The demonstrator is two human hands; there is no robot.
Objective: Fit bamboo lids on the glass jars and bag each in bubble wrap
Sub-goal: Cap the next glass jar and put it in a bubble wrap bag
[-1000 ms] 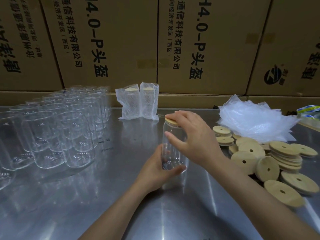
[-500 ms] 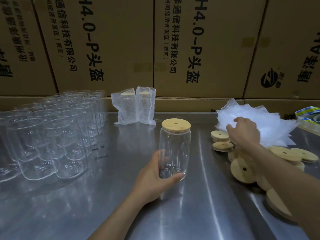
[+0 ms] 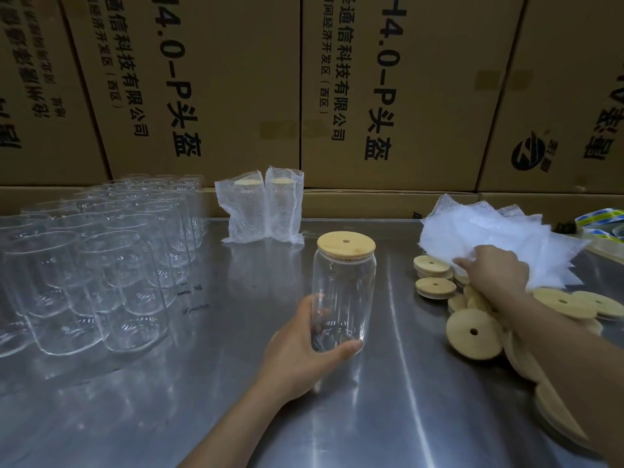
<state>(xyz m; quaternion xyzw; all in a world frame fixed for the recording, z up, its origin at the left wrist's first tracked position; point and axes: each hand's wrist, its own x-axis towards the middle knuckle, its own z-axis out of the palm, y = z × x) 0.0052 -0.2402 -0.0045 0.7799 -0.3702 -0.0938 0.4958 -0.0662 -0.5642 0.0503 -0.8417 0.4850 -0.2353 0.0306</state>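
A clear glass jar (image 3: 342,292) stands upright at the middle of the steel table, with a round bamboo lid (image 3: 346,244) seated on its mouth. My left hand (image 3: 300,356) grips the jar's lower part. My right hand (image 3: 491,270) is out to the right, pinching the near edge of a pile of bubble wrap bags (image 3: 496,238). Loose bamboo lids (image 3: 472,332) lie scattered below that hand and along my forearm. Two jars wrapped in bubble bags (image 3: 261,207) stand at the back.
Several empty glass jars (image 3: 91,265) crowd the table's left side. Brown cardboard boxes (image 3: 388,92) form a wall behind the steel table (image 3: 209,400). A roll of tape (image 3: 604,222) sits at the far right edge.
My right hand left the lid on the jar, swung right over the loose lids and took hold of the bubble wrap pile's edge. The left hand kept holding the jar.
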